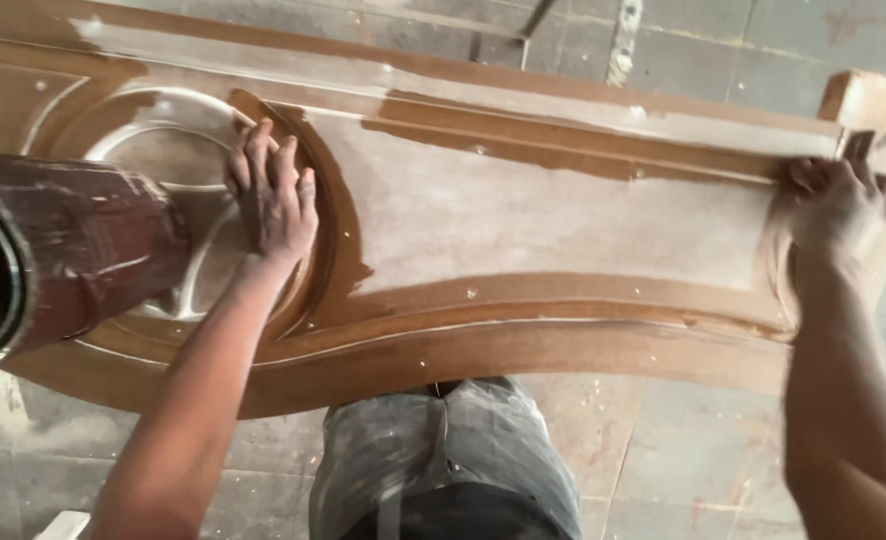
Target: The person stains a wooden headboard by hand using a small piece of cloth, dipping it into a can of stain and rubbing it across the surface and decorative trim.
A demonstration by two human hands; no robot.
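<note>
The carved wooden door panel point(523, 230) lies flat across the view, above a tiled floor point(663, 440), with the person standing at its near long edge; what carries it is hidden. Judging by colour, the staining looks roughly half done. The near curved rail and the moulding along it are already a wet, even brown, a brown band runs along the far moulding towards the right end, and a dark arc marks the edge of the round carved section at the left. What remains pale is the wide flat field in the middle, most of the far rail, and the inner rings of the round carving (these still show a chalky, dusty surface dotted with small light filler spots). The left hand point(275, 195) rests open, fingers spread flat on the rim of the round carving, its grip slack and holding nothing, apparently steadying the panel. The right hand point(831, 205) is at the far right end of the mouldings, fingers curled as if around something dark, perhaps a brush or rag, but motion blur hides it, so one cannot tell whether that grip is clenched on a tool or not. A stain-smeared round tin point(63, 255) looms at the left edge, close to the camera, and a small wooden block point(868, 98) sits at the panel's far right corner.
</note>
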